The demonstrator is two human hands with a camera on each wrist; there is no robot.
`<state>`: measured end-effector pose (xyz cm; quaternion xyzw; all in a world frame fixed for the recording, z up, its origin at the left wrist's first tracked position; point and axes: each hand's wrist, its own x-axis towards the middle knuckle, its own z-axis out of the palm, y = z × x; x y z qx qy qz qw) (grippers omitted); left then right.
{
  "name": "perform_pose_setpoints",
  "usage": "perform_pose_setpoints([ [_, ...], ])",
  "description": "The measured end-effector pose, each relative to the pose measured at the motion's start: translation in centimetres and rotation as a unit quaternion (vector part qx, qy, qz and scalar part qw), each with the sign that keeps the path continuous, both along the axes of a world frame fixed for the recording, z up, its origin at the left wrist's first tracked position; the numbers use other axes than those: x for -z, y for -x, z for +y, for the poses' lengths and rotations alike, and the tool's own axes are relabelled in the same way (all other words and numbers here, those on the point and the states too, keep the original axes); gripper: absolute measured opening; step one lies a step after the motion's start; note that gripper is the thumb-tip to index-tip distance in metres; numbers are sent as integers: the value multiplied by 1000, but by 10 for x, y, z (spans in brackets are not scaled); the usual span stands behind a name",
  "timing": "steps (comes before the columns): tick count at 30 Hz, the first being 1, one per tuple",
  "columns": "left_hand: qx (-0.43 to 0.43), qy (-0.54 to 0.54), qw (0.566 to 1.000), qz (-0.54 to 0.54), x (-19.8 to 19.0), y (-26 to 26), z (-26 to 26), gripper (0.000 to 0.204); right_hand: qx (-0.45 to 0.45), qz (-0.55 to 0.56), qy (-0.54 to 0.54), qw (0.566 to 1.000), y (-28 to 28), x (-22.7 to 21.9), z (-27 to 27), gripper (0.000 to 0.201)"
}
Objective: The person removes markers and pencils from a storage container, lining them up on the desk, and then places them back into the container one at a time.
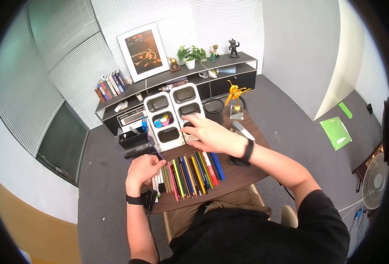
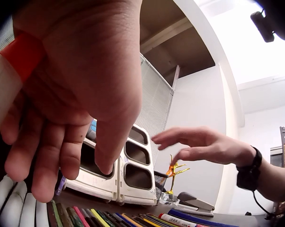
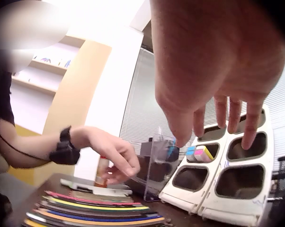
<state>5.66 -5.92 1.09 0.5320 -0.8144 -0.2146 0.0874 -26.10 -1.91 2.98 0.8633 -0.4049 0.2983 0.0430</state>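
My right hand [image 1: 207,134] hovers over the right column of a white two-column organizer [image 1: 174,145], fingers spread and holding nothing. Stubby blue, pink and yellow highlighters [image 1: 163,120] sit in the middle left compartment. At the left end of a row of pencils [image 1: 188,174], my left hand [image 1: 145,170] hangs with loose fingers and nothing in its grasp. In the left wrist view its fingertips are close over several white markers [image 2: 12,203]. Beside that hand stands an orange-capped bottle [image 3: 102,170]. A red and white marker [image 1: 210,168] and blue pens [image 1: 218,166] end the row on the right.
Left of the organizer stands a clear and black desk holder [image 1: 135,141]. On the right are a grey stapler [image 1: 243,130] and a golden figurine [image 1: 236,94] on a clear base. Behind the table runs a low shelf with books [image 1: 111,86] and a potted plant [image 1: 190,64].
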Motion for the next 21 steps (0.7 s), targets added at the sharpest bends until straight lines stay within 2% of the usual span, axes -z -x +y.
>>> perform_pose_setpoints([
  [1,0,1,1000,-5,-1,1,1,45,-8,33,58,998,-9,2,-14,46],
  [2,1,3,1000,-10,-2,1,1,45,-7,31,60,998,-18,4,-25,46],
  [4,-4,0,1000,-11,-1,2,1,45,36,119,80,989,-30,9,-42,54],
  [5,-10,-4,1000,-9,-1,2,1,45,47,125,142,981,-36,13,-46,39],
  [10,6,14,1000,-6,1,0,0,46,89,158,165,969,-52,28,-64,35],
  [12,15,22,1000,-8,3,-1,-2,46,101,196,167,961,-51,27,-65,47],
  [21,4,13,1000,-11,2,1,0,45,99,184,202,957,-46,33,-71,41],
])
